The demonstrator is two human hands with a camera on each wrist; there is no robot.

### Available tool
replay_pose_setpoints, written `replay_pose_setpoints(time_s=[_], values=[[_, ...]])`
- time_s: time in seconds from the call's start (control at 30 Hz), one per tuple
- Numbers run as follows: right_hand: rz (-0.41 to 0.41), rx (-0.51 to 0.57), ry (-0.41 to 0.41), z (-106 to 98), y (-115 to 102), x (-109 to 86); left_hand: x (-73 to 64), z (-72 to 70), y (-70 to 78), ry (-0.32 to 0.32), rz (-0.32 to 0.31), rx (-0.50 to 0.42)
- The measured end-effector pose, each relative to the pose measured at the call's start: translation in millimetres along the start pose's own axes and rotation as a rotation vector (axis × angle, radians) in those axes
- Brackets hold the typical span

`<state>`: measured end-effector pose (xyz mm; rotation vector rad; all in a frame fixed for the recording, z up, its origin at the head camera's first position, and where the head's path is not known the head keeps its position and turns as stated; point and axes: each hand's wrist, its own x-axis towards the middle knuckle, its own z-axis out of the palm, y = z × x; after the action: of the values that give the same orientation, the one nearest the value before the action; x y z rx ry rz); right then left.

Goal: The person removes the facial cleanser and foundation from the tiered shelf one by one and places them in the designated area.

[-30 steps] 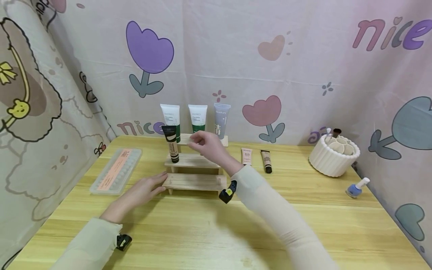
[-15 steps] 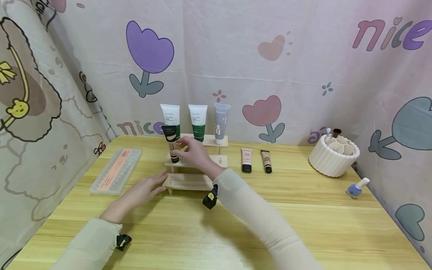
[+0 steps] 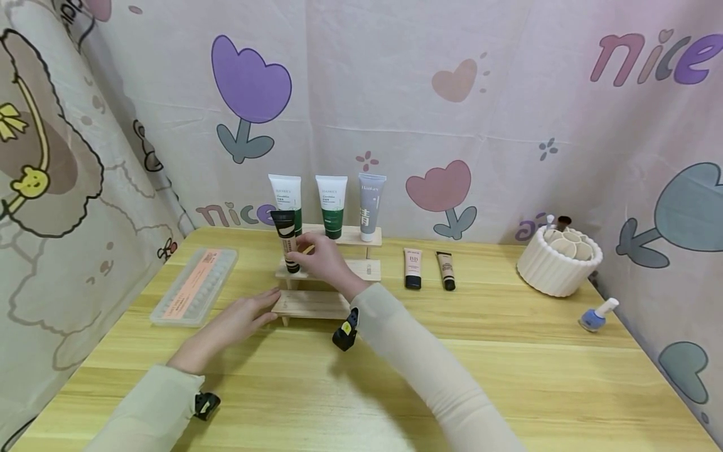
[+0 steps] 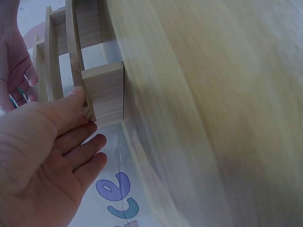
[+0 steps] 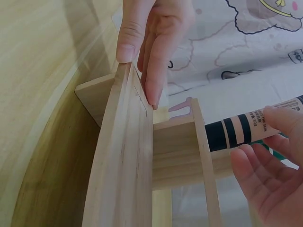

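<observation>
A small three-step wooden display stand (image 3: 316, 304) stands on the table. At the left end of its lowest step, my left hand (image 3: 241, 316) grips the board, thumb on one side and fingertips on the other in the left wrist view. My right hand (image 3: 329, 260) pinches a black-and-beige cosmetic tube (image 3: 287, 233) between thumb and fingers. This tube stands cap down at the left of the middle step; its black cap (image 5: 216, 137) meets the board in the right wrist view. Behind, the top step bears two white-and-green tubes (image 3: 332, 204) and a lilac tube (image 3: 371, 201).
Right of the stand lie a pink BB tube (image 3: 413, 267) and a small beige-and-black tube (image 3: 445, 270). Farther right are a white ribbed brush holder (image 3: 556, 267) and a blue nail polish bottle (image 3: 595, 316). A clear plastic case (image 3: 194, 287) lies at left. A printed curtain hangs behind.
My right hand has moved left and down from before the top step to the black-and-beige tube and now pinches it. My left hand has stayed on the stand.
</observation>
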<state>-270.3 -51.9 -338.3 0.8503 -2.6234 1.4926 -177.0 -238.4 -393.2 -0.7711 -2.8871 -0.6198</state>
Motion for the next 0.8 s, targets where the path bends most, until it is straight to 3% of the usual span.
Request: replay_pose_setpoints(time_s=[0.33, 0.57, 0.8], values=[[0.02, 0.057, 0.014, -11.1, 1.0, -7.0, 0.1, 0.4, 0.1, 0.003, 0.007, 0.01], [0.048, 0.069, 0.022, -37.3, -0.3, -21.7, 0.4, 0.5, 0.8, -0.008, -0.01, 0.004], [0.032, 0.146, 0.033, -68.7, 6.3, -39.5, 0.1, 0.0, 1.6, -0.007, -0.003, 0.005]])
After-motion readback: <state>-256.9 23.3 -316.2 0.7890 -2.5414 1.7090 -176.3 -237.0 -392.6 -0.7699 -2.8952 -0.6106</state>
